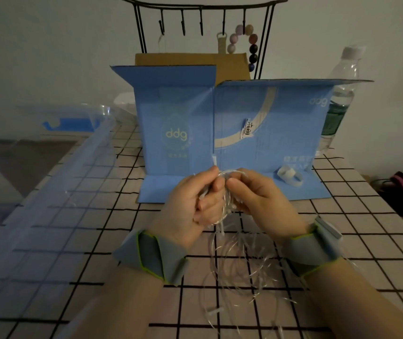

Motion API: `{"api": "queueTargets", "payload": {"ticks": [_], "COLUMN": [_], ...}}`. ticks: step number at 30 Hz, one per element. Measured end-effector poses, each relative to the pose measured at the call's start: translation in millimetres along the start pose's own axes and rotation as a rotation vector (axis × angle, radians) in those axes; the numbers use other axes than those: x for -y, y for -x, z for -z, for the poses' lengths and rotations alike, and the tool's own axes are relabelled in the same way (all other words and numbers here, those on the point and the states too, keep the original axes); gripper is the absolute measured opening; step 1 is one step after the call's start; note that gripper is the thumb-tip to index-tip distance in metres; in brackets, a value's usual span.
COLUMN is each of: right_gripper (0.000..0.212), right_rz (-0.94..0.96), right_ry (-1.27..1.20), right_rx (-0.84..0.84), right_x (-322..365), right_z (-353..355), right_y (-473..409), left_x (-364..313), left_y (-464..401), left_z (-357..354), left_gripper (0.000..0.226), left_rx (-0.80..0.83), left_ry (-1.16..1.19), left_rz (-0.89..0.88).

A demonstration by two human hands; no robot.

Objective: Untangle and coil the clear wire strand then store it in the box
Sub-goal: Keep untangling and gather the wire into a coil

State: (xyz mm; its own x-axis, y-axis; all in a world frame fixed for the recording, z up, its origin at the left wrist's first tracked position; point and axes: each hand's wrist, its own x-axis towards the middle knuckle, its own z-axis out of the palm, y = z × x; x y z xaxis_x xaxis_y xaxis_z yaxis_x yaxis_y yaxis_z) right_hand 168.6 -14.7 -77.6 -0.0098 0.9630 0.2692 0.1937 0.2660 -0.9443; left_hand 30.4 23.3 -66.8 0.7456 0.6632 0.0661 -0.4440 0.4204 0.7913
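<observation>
Checked cloth covers your table (pixel 78 216), and the blue box (pixel 232 133) stands opened out just beyond your hands. Your left hand (pixel 190 206) and right hand (pixel 261 199) both pinch a small coil of the clear wire strand (pixel 242 267); its loose loops trail onto the cloth between your wrists.

Box (pixel 232 133) on table (pixel 366 216), bottle (pixel 340 94) right, rack (pixel 202 28) behind

Clear wire strand (pixel 229 253) between both hands
</observation>
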Motion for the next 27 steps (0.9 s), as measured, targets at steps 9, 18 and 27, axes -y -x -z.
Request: {"api": "queueTargets", "payload": {"ticks": [9,18,27], "right_gripper": [0.035,0.022,0.008], "right_rz": [-0.136,0.173,0.143], "right_ry": [0.155,0.777,0.815], "right_rx": [-0.004,0.242,0.202], "right_x": [7.6,3.0,8.9], "right_z": [7.0,-5.7,-3.4], "right_y": [2.5,8.1,9.8], "left_x": [-9.3,1.2,7.9], "left_y": [5.2,-1.2,1.3], "left_z": [-12.2,-9.3,2.1], "left_gripper": [0.043,0.042,0.006], "left_rx": [-0.086,-0.292,-0.309], "left_ry": [0.277,-0.123,-0.896], "left_rz": [-0.221,-0.335,-0.369]}}
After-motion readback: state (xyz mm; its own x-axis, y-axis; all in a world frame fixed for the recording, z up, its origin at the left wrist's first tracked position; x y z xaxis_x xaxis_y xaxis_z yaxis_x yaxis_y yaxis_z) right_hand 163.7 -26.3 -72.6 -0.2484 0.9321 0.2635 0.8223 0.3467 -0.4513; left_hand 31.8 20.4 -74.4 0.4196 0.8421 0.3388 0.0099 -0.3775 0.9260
